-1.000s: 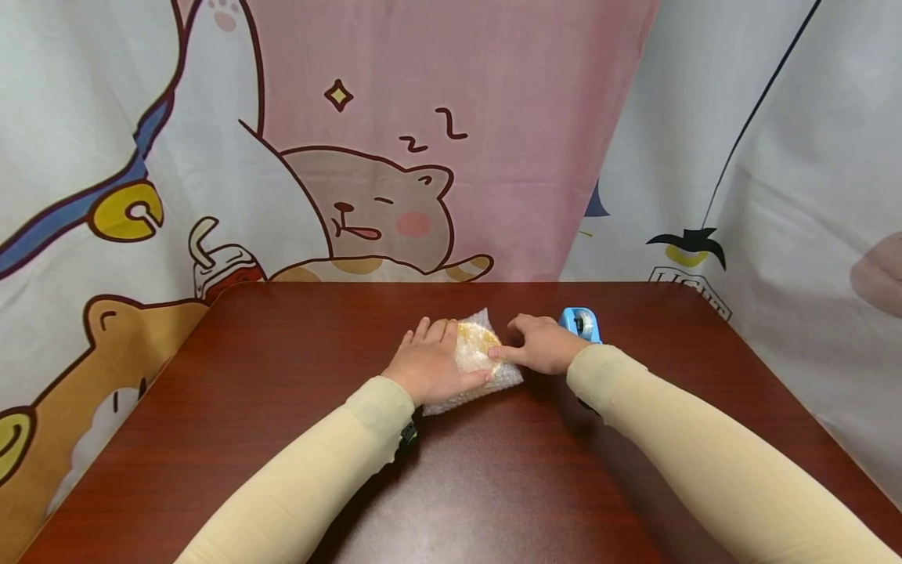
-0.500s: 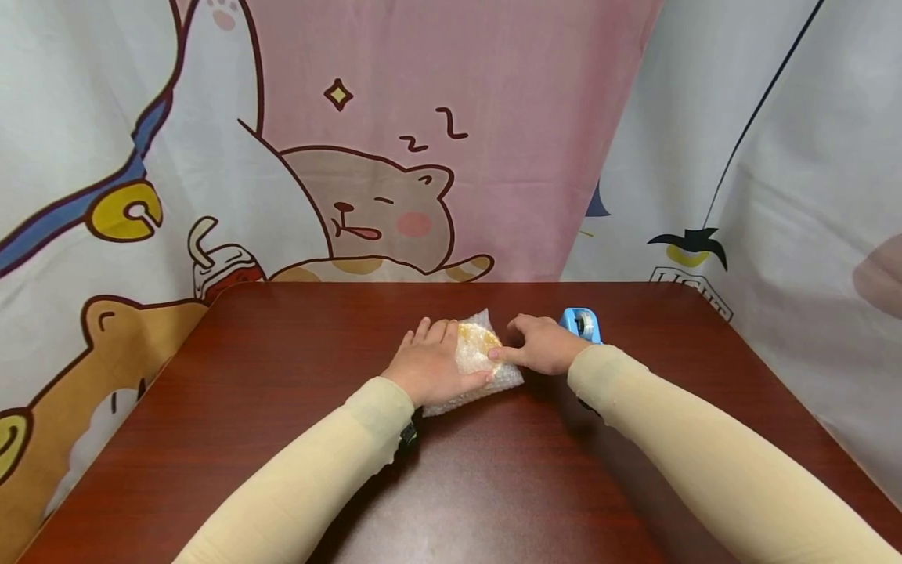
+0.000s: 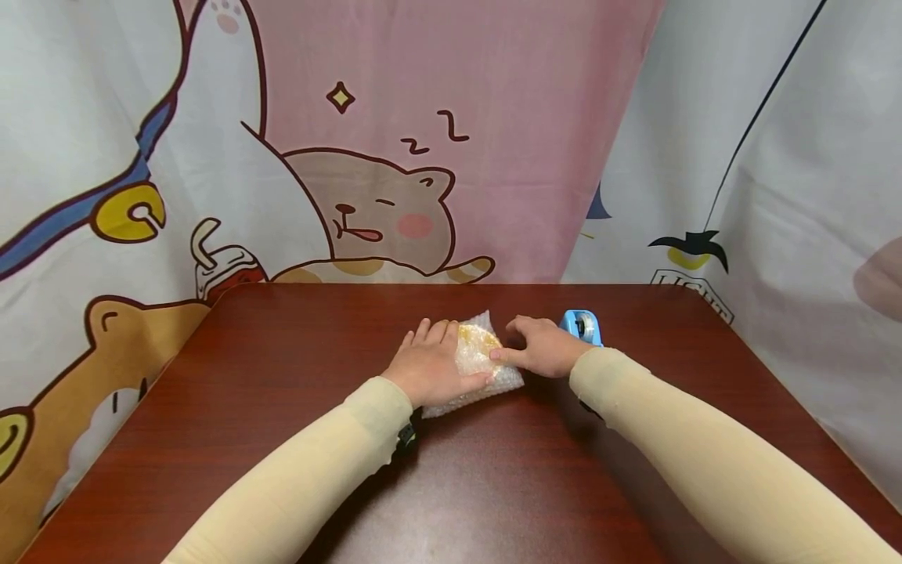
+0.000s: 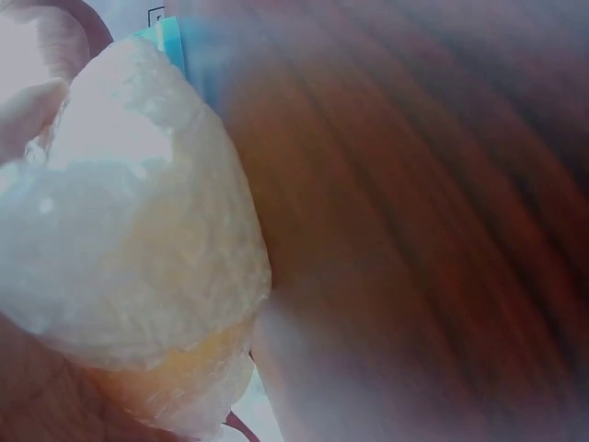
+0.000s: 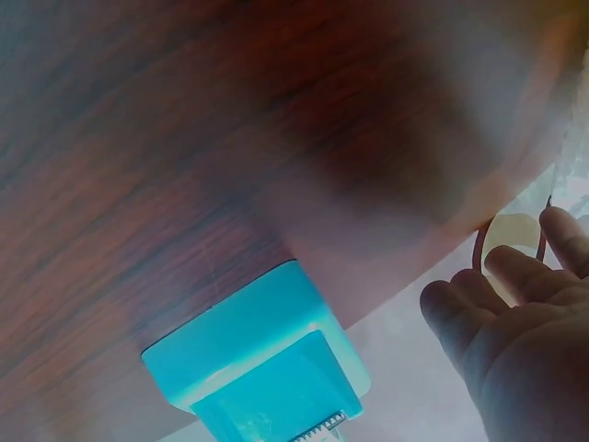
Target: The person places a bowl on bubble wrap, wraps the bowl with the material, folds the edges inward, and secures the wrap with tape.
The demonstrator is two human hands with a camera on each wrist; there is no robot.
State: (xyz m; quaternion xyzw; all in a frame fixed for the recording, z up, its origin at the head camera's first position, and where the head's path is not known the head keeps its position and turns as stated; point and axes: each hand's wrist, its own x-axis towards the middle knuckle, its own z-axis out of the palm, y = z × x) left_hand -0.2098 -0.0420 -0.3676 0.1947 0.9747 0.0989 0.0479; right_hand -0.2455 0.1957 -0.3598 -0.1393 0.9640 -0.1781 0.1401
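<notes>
A bubble-wrap packet [image 3: 474, 362] with something round and yellow-white inside lies on the brown table. My left hand [image 3: 430, 366] rests flat across its left part, fingers straight and thumb stretched along its near side. From the right, the thumb of my right hand [image 3: 546, 346] touches the packet's top, while the other fingers are relaxed and bent beyond its right edge. The left wrist view shows the bubble wrap [image 4: 138, 230] bulging close up, with a yellow-orange patch near its lower end. The wrapped thing's kind is hidden by the wrap.
A light-blue tape dispenser [image 3: 582, 324] stands just behind my right hand; the right wrist view shows its serrated cutter [image 5: 320, 427]. The brown table [image 3: 317, 329] ends at a cartoon-printed curtain [image 3: 395, 94] behind and on both sides.
</notes>
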